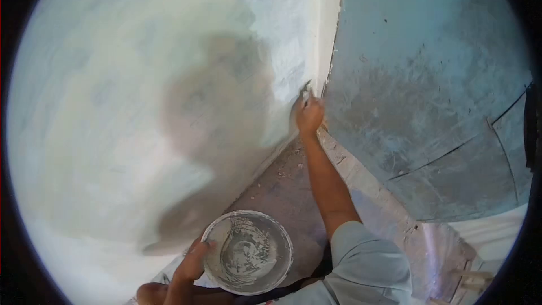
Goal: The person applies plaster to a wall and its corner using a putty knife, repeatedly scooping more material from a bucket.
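My left hand (192, 264) grips the rim of a round bowl (290, 248) at its left side, thumb over the edge. Smeared grey-white putty (247, 253) coats the inside of the bowl. Stretched forward, my right hand (310, 114) is closed around a small putty knife (306, 86), most of it hidden in the fingers. Its dark tip lies against the pale wall (214, 79), close to the corner beside the white door frame (328, 22). White and pale green patches cover that wall.
A worn blue-grey door panel (418, 96) with cracks and dirt fills the right side. Bits of debris lie on the dirty floor (276, 186) along the wall's foot. At lower right is a blurred pale wooden piece (474, 279).
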Available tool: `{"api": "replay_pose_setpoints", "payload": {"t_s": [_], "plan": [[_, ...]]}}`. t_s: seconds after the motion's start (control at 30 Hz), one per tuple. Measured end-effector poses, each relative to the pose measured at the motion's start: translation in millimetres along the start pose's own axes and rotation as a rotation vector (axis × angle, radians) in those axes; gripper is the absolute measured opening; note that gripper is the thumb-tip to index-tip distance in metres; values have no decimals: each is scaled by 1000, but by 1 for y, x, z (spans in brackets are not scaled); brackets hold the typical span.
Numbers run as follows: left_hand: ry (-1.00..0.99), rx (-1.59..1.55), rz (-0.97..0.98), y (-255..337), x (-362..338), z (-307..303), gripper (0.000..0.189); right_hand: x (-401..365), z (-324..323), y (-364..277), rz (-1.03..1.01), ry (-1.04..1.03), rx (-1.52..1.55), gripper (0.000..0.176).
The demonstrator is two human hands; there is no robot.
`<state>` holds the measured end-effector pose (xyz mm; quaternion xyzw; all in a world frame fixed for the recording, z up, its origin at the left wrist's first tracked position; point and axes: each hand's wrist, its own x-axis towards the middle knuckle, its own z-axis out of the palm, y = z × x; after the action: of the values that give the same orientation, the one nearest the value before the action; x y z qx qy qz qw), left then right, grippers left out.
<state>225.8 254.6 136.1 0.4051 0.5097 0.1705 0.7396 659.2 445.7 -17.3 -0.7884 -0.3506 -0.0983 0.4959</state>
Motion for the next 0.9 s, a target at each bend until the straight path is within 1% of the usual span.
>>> {"api": "replay_pose_setpoints", "payload": {"t_s": [0.03, 0.1, 0.17, 0.23, 0.27, 0.3, 0.33, 0.37, 0.4, 0.43, 0.47, 0.5, 0.53, 0.57, 0.63, 0.67, 0.73, 0.77, 0.83, 0.9], "plan": [[-27, 39, 28, 0, 0, 1, 57, -15, -2, -18, 6, -74, -93, 51], [8, 0, 17, 5, -4, 12, 57, -58, -7, -37, -180, -54, -23, 53], [64, 18, 8, 1, -7, 14, 56, -89, -54, -59, -350, -201, 151, 47], [131, 24, 13, -9, -12, 13, 54, -99, -89, -66, -375, -223, 364, 37], [116, 73, 127, -10, -14, 16, 53, -97, -102, -71, -335, -112, 456, 25], [108, 113, 231, -15, -15, 17, 53, -89, -117, -76, -260, -74, 528, 14], [148, 104, 202, -27, -14, 14, 55, -84, -136, -83, -173, -59, 599, 11], [191, 93, 167, -37, -13, 9, 58, -78, -162, -99, 7, -223, 728, 11], [207, 73, 206, -40, -15, 12, 60, -71, -185, -114, 200, -389, 842, 14], [227, 56, 248, -40, -17, 21, 62, -70, -199, -119, 101, -535, 884, 11], [230, 65, 259, -31, -23, 33, 62, -69, -206, -123, -7, -673, 935, 13], [227, 84, 281, -22, -28, 44, 62, -69, -219, -126, -73, -841, 801, 12], [272, 61, 279, -23, -28, 47, 62, -73, -227, -126, -151, -989, 661, 11], [264, 76, 315, -24, -26, 49, 61, -91, -226, -134, -82, -1054, 838, 11], [264, 122, 384, -25, -23, 56, 61, -106, -231, -142, -200, -1194, 645, 14], [272, 105, 402, -31, -33, 39, 61, -126, -224, -154, -314, -1246, 617, 14], [317, 99, 454, -33, -33, 41, 57, -146, -220, -162, -362, -1237, 609, 12], [311, 43, 473, -34, -36, 44, 56, -155, -219, -166, -387, -1219, 591, 11], [311, 8, 470, -31, -36, 46, 55, -162, -211, -169, -422, -1199, 554, 13], [290, -28, 448, -20, -33, 39, 55, -167, -199, -178, -520, -1145, 425, 16]]}}
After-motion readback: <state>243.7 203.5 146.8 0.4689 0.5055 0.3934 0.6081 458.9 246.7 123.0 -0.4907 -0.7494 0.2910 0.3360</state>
